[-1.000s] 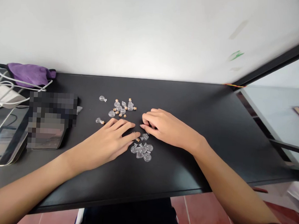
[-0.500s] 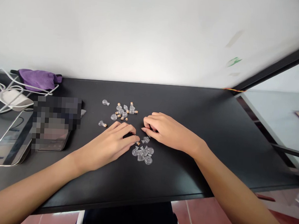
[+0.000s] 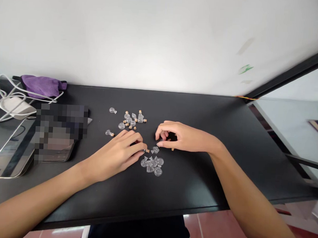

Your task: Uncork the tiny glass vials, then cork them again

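My left hand (image 3: 124, 151) rests on the black table with its fingers closed round a small glass bottle, whose cork (image 3: 147, 151) sticks out at the fingertips. Over the table to the right, my right hand (image 3: 176, 135) has its thumb and fingers curved apart. A clear piece (image 3: 161, 141) shows by those fingertips, and bits of cork (image 3: 173, 149) lie partly hidden beneath the palm. Between the hands is a clear bottle (image 3: 155, 150). Several uncorked bottles (image 3: 153, 162) form a cluster just nearer. Farther back lie several small bottles with corks (image 3: 129, 120).
Single little bottles lie at the left, one (image 3: 112, 110) behind and one (image 3: 109, 132) beside my left hand. Farther left are a tablet (image 3: 10, 150), a blurred-out dark item, a white charger (image 3: 17, 107) with cables and a purple cloth (image 3: 42, 86). A white wall stands behind.
My right hand has shifted slightly right and its thumb and fingers have parted, uncovering bits of cork beneath it. My left hand has barely moved.
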`<state>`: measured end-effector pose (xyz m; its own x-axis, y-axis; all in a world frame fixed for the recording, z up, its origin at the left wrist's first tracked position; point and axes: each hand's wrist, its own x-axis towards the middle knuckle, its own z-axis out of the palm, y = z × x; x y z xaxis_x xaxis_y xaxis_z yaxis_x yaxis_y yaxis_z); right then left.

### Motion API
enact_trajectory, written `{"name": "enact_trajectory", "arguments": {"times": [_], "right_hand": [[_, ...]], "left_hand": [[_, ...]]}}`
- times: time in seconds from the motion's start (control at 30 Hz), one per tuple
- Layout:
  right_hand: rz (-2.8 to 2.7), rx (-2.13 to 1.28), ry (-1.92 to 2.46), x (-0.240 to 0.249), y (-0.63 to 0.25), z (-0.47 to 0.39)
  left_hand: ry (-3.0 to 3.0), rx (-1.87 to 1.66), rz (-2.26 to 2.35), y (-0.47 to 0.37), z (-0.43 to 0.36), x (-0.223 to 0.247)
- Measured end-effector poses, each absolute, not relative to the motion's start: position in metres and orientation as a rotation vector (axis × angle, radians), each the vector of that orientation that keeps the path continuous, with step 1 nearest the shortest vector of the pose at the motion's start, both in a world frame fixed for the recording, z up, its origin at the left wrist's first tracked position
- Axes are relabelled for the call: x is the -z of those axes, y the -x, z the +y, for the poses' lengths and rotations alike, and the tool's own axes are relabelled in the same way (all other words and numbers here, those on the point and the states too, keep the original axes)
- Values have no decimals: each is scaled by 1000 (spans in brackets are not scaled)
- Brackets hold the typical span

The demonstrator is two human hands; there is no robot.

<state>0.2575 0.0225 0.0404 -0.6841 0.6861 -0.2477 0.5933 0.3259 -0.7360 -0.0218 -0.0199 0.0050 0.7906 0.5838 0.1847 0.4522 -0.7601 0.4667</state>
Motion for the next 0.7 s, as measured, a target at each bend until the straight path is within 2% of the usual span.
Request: {"name": "enact_trajectory", "arguments": {"times": [0.7], "right_hand": [[-2467, -1306, 1071, -37, -259, 27]], "left_hand": [[-2542, -580, 806, 19, -22, -6]]}}
